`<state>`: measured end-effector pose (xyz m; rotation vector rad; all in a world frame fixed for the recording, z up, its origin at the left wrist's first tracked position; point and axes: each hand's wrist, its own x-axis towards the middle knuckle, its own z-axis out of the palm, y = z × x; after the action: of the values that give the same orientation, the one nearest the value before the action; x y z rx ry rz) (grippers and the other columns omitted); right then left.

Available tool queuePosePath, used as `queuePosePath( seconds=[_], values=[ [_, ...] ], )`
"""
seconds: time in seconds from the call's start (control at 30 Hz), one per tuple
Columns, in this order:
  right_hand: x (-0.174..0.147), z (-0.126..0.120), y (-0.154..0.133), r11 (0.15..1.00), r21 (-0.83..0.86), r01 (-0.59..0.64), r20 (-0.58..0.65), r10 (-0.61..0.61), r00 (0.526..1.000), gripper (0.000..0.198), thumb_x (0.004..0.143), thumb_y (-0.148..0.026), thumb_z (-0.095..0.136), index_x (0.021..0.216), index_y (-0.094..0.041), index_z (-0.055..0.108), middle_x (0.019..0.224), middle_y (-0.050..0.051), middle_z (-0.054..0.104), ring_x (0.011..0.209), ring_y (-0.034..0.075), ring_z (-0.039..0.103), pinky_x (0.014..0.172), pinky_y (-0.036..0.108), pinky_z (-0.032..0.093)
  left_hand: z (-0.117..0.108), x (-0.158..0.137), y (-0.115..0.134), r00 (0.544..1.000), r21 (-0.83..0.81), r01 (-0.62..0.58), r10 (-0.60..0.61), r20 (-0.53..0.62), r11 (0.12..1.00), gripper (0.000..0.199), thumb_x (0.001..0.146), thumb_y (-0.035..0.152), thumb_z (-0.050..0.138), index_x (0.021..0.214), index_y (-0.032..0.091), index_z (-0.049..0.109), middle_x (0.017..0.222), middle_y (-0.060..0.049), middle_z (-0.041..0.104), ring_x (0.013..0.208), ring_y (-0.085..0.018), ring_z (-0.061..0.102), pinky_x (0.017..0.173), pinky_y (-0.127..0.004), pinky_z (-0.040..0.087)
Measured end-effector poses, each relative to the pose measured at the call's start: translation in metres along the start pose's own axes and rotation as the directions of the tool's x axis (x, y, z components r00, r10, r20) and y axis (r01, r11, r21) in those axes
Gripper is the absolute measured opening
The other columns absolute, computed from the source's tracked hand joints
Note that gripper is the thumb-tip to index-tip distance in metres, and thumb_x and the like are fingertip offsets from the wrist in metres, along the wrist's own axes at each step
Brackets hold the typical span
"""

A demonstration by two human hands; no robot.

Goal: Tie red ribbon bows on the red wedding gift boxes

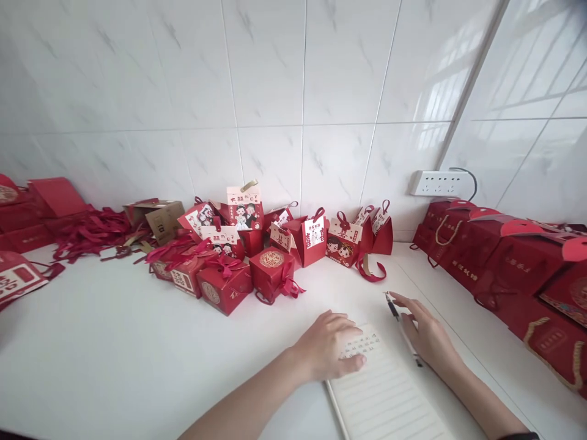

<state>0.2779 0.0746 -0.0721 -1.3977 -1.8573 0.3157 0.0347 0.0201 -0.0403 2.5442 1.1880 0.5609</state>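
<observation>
toward the left edge of the counter [114,360] lay red boxes [50,195], and beside them, nearer the back edge, a heap of dark red ribbons [98,229]. small gift boxes [270,269] crowded the middle of the back edge, several showing a double-happiness character or a cartoon couple; no brand could be read. the left hand [328,348] lay with loosely spread fingers on the top of a lined notebook [385,397], right of the middle, toward the near edge; its few handwritten lines were too small to read. it looked light and bendy, best held by a side edge. beside it the right hand [424,339] touched a pen [393,310]; how firmly, i could not tell. the pen seemed light, stiff and apt to roll, best taken mid-barrel. toward the right edge stood red bags [486,250] with unreadable gold lettering.
</observation>
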Motion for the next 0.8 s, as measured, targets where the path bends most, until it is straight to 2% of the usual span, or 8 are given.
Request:
queuePosePath(
  seconds=[0.1, 0.23, 0.3, 0.37, 0.47, 0.6, 0.7, 0.8],
  values=[
    [0.000, 0.002, 0.002, 0.987, 0.029, -0.155, -0.057, 0.157, 0.986, 0.049, 0.076, -0.033, 0.037, 0.124, -0.026, 0.047, 0.110, 0.007, 0.062, 0.080, 0.022, 0.063, 0.074, 0.039, 0.050, -0.020, -0.002, -0.008, 0.962, 0.202, 0.044, 0.013, -0.271, 0.978, 0.035, 0.086, 0.033, 0.040, 0.115, 0.023, 0.057, 0.121, -0.003, 0.059, 0.122, -0.021, 0.047, 0.113, -0.032, 0.030],
    [0.003, 0.002, 0.009, 0.931, 0.190, -0.311, -0.095, 0.332, 0.938, 0.048, 0.069, -0.038, 0.043, 0.114, -0.022, 0.051, 0.104, 0.009, 0.065, 0.083, 0.025, 0.064, 0.077, 0.040, 0.049, -0.050, -0.007, -0.040, 0.768, 0.238, 0.333, -0.116, -0.630, 0.912, 0.035, 0.081, 0.021, 0.042, 0.115, 0.014, 0.051, 0.126, -0.016, 0.052, 0.127, -0.028, 0.040, 0.110, -0.046, 0.030],
    [0.005, 0.000, 0.010, 0.906, 0.241, -0.347, -0.087, 0.376, 0.922, 0.044, 0.066, -0.039, 0.044, 0.105, -0.020, 0.055, 0.100, 0.010, 0.066, 0.087, 0.026, 0.064, 0.081, 0.041, 0.048, -0.062, -0.013, -0.059, 0.667, 0.202, 0.458, -0.185, -0.722, 0.866, 0.044, 0.079, 0.023, 0.047, 0.121, 0.011, 0.045, 0.132, -0.020, 0.045, 0.131, -0.032, 0.034, 0.108, -0.053, 0.028],
    [0.006, -0.003, 0.006, 0.901, 0.232, -0.366, -0.072, 0.391, 0.917, 0.040, 0.064, -0.039, 0.045, 0.096, -0.020, 0.058, 0.098, 0.010, 0.067, 0.090, 0.027, 0.063, 0.082, 0.042, 0.048, -0.070, -0.020, -0.074, 0.616, 0.154, 0.546, -0.270, -0.740, 0.824, 0.051, 0.079, 0.028, 0.050, 0.126, 0.010, 0.039, 0.136, -0.022, 0.041, 0.133, -0.035, 0.031, 0.107, -0.055, 0.027],
    [0.005, -0.007, -0.006, 0.917, 0.189, -0.353, -0.071, 0.371, 0.926, 0.034, 0.064, -0.039, 0.044, 0.088, -0.021, 0.061, 0.097, 0.009, 0.067, 0.093, 0.028, 0.062, 0.079, 0.040, 0.049, -0.076, -0.026, -0.085, 0.628, 0.122, 0.612, -0.387, -0.675, 0.781, 0.053, 0.081, 0.036, 0.049, 0.126, 0.009, 0.039, 0.138, -0.024, 0.039, 0.133, -0.037, 0.030, 0.107, -0.055, 0.025],
    [0.003, -0.003, -0.022, 0.935, 0.173, -0.311, -0.053, 0.324, 0.945, 0.032, 0.065, -0.038, 0.043, 0.086, -0.021, 0.061, 0.099, 0.009, 0.066, 0.084, 0.026, 0.064, 0.074, 0.038, 0.050, -0.078, -0.028, -0.085, 0.679, 0.211, 0.642, -0.419, -0.603, 0.737, 0.057, 0.075, 0.036, 0.058, 0.122, 0.007, 0.044, 0.135, -0.027, 0.040, 0.129, -0.040, 0.034, 0.106, -0.053, 0.023],
    [0.005, 0.005, -0.039, 0.968, 0.181, -0.173, 0.008, 0.174, 0.985, 0.029, 0.067, -0.038, 0.043, 0.084, -0.021, 0.060, 0.098, 0.009, 0.065, 0.078, 0.023, 0.063, 0.073, 0.038, 0.050, -0.079, -0.028, -0.080, 0.691, 0.262, 0.646, -0.403, -0.601, 0.717, 0.058, 0.068, 0.036, 0.065, 0.118, 0.009, 0.048, 0.125, -0.024, 0.046, 0.124, -0.041, 0.037, 0.104, -0.054, 0.024],
    [0.015, 0.016, -0.066, 0.977, 0.213, 0.004, 0.072, -0.020, 0.997, 0.026, 0.071, -0.039, 0.044, 0.082, -0.021, 0.059, 0.095, 0.008, 0.064, 0.079, 0.023, 0.061, 0.077, 0.041, 0.049, -0.079, -0.025, -0.072, 0.684, 0.202, 0.622, -0.400, -0.609, 0.756, 0.056, 0.065, 0.036, 0.069, 0.113, 0.014, 0.050, 0.114, -0.018, 0.049, 0.117, -0.038, 0.044, 0.103, -0.053, 0.026]
  ],
)
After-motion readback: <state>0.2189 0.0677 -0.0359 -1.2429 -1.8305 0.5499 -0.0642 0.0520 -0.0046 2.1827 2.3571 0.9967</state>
